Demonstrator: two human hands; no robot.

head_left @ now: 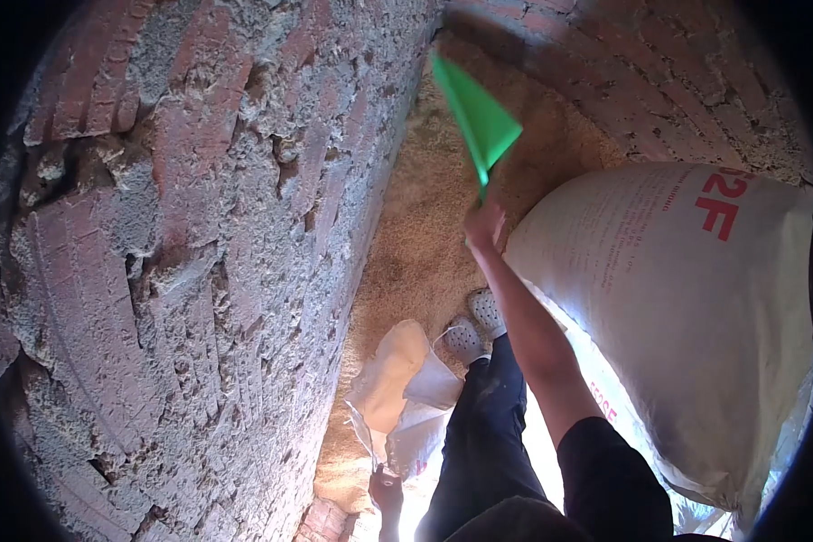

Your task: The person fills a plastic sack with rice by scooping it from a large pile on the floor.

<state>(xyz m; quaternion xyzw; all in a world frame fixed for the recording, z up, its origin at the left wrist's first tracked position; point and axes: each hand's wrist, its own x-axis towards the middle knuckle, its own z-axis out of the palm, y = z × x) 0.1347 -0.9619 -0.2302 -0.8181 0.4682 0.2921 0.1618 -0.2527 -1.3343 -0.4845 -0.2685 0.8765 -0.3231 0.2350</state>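
My right hand (486, 226) reaches forward with its fingers wrapped round the handle of a green dustpan (479, 113). The dustpan's wide blade points up and away, over the loose tan grain or husk (406, 244) on the floor. Low in the view, my left hand (387, 490) grips the edge of a white woven sack (434, 384). The sack's mouth gapes beside my legs, and its inner wall glows orange in the light. How full the sack is stays hidden.
A rough brick wall (199, 244) rises close on the left, and another brick wall (686, 72) closes off the back. A big full sack with red print (659, 298) bulges at the right. My perforated clogs (474, 325) stand in the loose material.
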